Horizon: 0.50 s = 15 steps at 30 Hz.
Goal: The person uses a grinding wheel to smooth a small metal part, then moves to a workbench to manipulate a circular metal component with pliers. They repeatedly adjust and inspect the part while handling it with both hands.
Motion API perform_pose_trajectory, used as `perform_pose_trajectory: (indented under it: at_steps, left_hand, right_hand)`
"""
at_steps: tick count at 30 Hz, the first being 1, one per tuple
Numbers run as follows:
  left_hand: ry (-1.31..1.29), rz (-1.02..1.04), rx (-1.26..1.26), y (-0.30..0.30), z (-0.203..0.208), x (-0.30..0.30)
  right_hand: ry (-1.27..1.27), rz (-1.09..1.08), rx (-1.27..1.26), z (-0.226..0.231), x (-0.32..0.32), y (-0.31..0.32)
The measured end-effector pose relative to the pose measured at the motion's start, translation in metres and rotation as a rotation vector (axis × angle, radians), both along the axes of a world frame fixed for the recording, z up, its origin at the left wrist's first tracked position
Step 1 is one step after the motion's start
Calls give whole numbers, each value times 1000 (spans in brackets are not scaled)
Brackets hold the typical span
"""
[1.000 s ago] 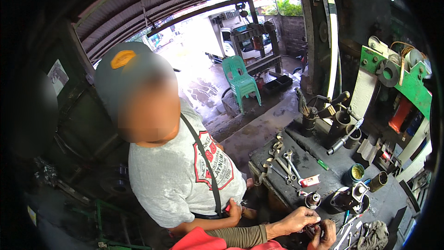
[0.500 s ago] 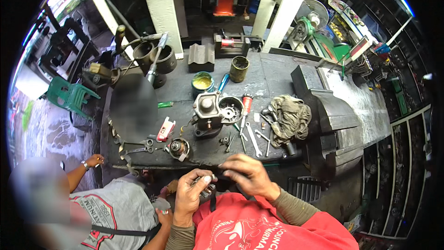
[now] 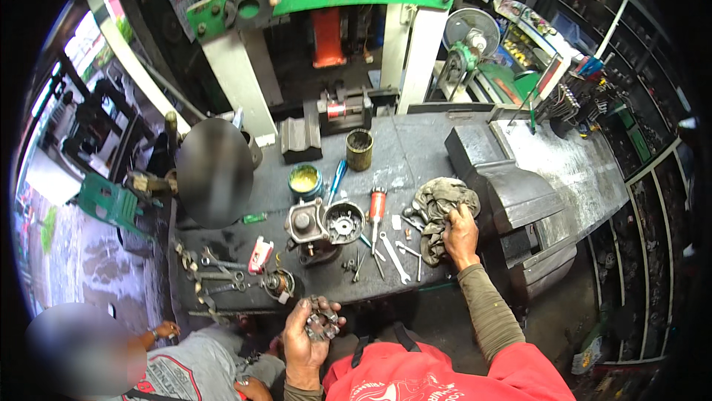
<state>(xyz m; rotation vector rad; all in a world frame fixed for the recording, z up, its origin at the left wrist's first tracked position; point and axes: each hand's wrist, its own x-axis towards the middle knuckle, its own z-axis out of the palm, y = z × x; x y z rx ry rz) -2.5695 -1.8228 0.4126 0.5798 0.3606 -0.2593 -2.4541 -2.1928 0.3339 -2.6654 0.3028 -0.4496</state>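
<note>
Left hand (image 3: 304, 340) curled round 1 metal part (image 3: 322, 319); right hand (image 3: 461, 238) pinched rag (image 3: 436, 197). Judged step: rag pickup; lifting called for firm grip.

A dark workbench (image 3: 415, 150) bears a rag (image 3: 433, 198), a wrench (image 3: 394, 257), a red-handled tool (image 3: 377, 202) and a metal housing (image 3: 305, 223).

The rag (image 3: 443, 195) is olive-grey; the metal part (image 3: 319, 328), silvery.

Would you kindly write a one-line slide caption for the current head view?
Left hand holding a metal part, right hand on a crumpled rag, at a tool-strewn workbench.
</note>
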Motion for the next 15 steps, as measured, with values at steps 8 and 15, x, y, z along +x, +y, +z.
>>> perform_pose_trajectory:
  at_steps: [8,15]
  left_hand:
    - [-52,-17,-115,15,-2,-6]
    - [-52,16,-219,51,6,-5]
  right_hand:
    - [32,255,-305,-18,7,50]
    - [245,190,-564,-77,38,52]
